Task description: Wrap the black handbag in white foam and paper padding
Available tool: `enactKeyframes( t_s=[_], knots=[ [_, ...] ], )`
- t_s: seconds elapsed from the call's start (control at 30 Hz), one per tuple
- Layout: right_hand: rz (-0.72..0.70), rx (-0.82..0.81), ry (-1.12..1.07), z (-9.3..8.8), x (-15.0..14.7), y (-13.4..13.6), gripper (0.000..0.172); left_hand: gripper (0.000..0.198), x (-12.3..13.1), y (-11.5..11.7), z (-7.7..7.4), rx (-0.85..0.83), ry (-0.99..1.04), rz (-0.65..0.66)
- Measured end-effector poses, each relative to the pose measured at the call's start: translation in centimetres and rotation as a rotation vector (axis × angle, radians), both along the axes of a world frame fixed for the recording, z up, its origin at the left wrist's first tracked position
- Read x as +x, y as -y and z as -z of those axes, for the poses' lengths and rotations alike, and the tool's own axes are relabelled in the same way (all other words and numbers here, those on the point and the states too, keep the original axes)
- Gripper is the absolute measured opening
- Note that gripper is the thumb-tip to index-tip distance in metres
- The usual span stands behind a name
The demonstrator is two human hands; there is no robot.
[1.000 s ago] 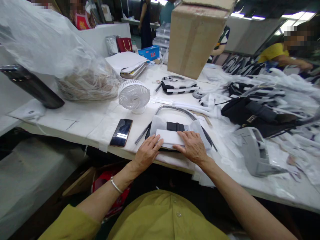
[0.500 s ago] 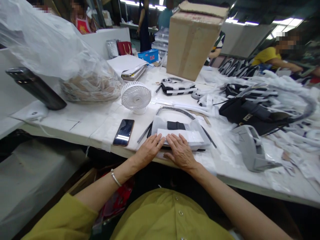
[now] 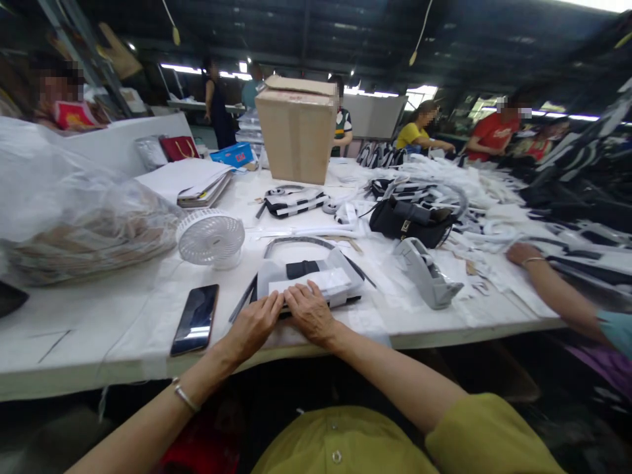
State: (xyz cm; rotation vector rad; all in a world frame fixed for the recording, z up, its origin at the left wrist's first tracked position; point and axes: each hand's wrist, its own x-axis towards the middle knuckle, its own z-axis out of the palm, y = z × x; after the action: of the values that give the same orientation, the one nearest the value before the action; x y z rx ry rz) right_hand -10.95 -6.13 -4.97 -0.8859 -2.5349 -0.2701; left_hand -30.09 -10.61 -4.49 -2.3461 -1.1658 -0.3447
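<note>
A black handbag [image 3: 354, 300] lies on the table in front of me, mostly covered by translucent white wrapping. Its wrapped grey handle [image 3: 301, 241] arches toward the back, and a black flap [image 3: 302, 268] shows on top. Across its near side lies a white sheet [image 3: 330, 281]. My left hand [image 3: 255, 324] rests at the sheet's near left edge, fingers stretched and close together. Beside it, almost touching, my right hand [image 3: 312, 313] lies with fingers extended over the same edge. Both thumbs are mostly hidden.
Left of the bag are a phone [image 3: 195, 318] and a small white fan [image 3: 211, 238]. A grey tape dispenser [image 3: 427, 274] and another black handbag [image 3: 411, 220] stand to the right. A carton [image 3: 295, 131] is behind. A co-worker's hand [image 3: 523, 254] rests at far right.
The camera view has swung right and tilted up, so the table things appear further left. A co-worker's arm now shows at right. My hands remain at the wrapped handbag's near edge.
</note>
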Motion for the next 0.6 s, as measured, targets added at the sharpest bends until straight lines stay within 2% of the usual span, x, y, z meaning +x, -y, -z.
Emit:
enactKeyframes(
  t_s=[0.07,0.23,0.3,0.4,0.53,0.6],
  knots=[
    [-0.022,0.011,0.022,0.0,0.1,-0.5,0.036,0.046,0.1,0.2,0.4,0.025,0.006,-0.015],
    [-0.094,0.014,0.061,-0.1,0.4,-1.0,0.032,0.047,0.6,0.5,0.4,-0.027,-0.046,-0.107],
    [-0.079,0.006,0.046,-0.1,0.3,-0.8,0.036,0.044,0.8,0.2,0.3,-0.069,-0.056,-0.111],
    [-0.051,-0.002,0.007,-0.1,0.3,-0.4,0.051,0.040,0.8,-0.3,-0.1,-0.102,-0.017,-0.082],
    [-0.049,0.029,-0.025,-1.0,0.6,-0.4,0.070,0.049,0.6,-0.9,-1.7,-0.116,0.057,-0.059],
    [-0.034,0.069,-0.033,-1.8,0.8,-0.8,0.060,0.053,0.6,-1.1,-3.0,-0.135,0.082,-0.064]
  ],
)
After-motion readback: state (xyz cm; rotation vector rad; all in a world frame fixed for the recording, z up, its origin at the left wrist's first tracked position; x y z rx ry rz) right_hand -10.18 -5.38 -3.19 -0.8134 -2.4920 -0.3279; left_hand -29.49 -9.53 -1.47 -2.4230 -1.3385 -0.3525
